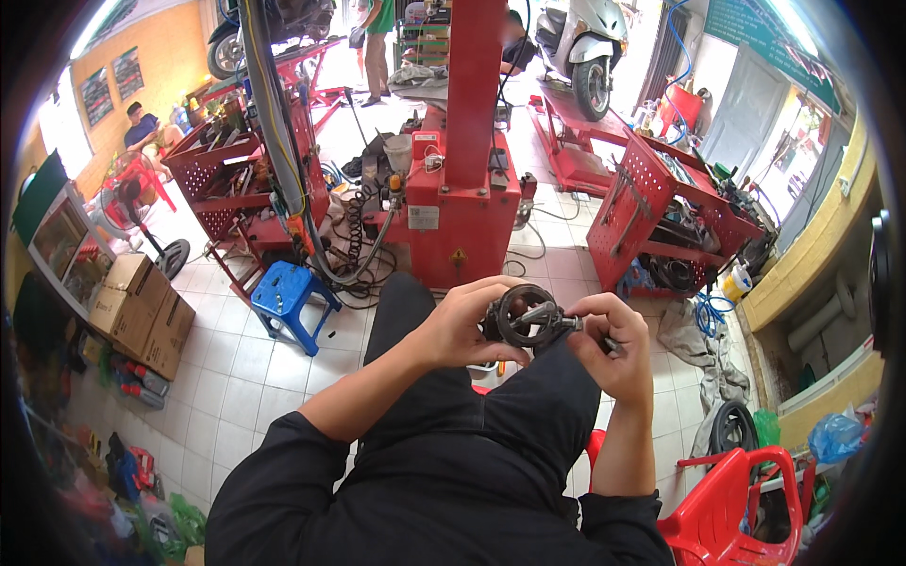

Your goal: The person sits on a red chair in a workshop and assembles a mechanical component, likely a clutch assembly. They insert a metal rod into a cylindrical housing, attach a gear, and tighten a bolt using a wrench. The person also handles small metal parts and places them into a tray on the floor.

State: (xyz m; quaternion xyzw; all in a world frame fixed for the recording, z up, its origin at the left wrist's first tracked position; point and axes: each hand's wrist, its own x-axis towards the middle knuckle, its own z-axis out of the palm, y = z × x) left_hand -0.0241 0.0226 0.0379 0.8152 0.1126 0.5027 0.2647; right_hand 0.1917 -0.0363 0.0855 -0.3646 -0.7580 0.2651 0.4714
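Observation:
Over my lap, my left hand (469, 325) is closed round the left side of a ring-shaped dark metal part (510, 330). A grey metal arm shows inside its round opening; I cannot make out its exact kind. On the right, my right hand (615, 347) pinches a slim grey metal piece (572, 324) that reaches the ring's right side. A short grey end pokes out by the right fingers. Whether that piece is a separate tool or belongs to the ring, I cannot tell.
Ahead stands a red lift post base (460, 236) with hoses. A blue stool (293, 300) and cardboard boxes (142, 307) are left. Red tool carts (628, 212) flank the post. A red chair (731, 509) stands at lower right. Scooters (593, 71) and people are farther off.

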